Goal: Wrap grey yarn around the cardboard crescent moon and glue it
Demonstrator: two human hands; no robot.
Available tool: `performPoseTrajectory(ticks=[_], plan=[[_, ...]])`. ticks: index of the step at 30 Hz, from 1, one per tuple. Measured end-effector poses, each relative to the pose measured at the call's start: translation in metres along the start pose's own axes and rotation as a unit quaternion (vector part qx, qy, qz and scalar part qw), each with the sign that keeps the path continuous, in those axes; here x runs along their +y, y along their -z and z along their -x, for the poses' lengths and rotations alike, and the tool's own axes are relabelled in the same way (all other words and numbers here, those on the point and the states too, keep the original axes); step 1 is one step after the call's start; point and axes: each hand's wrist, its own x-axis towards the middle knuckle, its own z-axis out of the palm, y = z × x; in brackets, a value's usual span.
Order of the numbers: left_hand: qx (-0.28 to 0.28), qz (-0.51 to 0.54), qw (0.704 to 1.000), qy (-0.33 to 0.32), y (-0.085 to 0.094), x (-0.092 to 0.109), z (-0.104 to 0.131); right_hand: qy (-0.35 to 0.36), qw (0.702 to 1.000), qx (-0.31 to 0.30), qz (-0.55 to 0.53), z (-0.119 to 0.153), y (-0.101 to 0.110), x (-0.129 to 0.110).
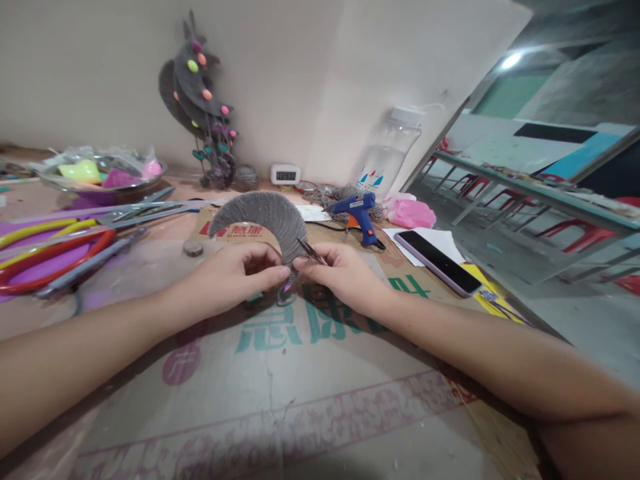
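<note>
A grey yarn-wrapped crescent (pixel 267 215) is held up over the printed cardboard (pixel 320 393). My left hand (pixel 240 277) pinches its lower part from the left, thumb and fingers closed. From the right, my right hand (pixel 345 277) is closed at the crescent's edge, its fingertips nearly meeting the left ones. Small dark-bladed scissors (pixel 311 251) stick out from the right hand's fingers, pointing up and left. Just below the fingertips hangs or lies a small grey loop with a bit of purple (pixel 287 292); how it is attached is unclear.
Large red-handled scissors (pixel 95 257) and a metal tray (pixel 100 190) stand left. Behind are a hanging crescent decoration (pixel 200 100), a clock (pixel 285 175), a blue glue gun (pixel 363 217) and a bottle (pixel 387 157). A phone (pixel 439 263) lies right.
</note>
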Motion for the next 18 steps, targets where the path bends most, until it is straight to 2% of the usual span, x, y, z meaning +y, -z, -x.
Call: performPoseTrajectory(ticks=[6,13,18], plan=[[0.009,-0.032,0.999,-0.033,0.0012,-0.0031,0.0,0.003,0.999,-0.012,-0.042,0.0006,0.0001,0.0009],[-0.001,0.033,0.999,-0.041,0.0011,-0.0005,0.0022,0.01,0.998,-0.02,-0.055,0.0003,0.0006,0.0015],[0.029,0.044,0.997,-0.049,0.0034,-0.0019,-0.0012,0.012,0.998,-0.034,-0.044,0.0007,0.0002,0.002]])
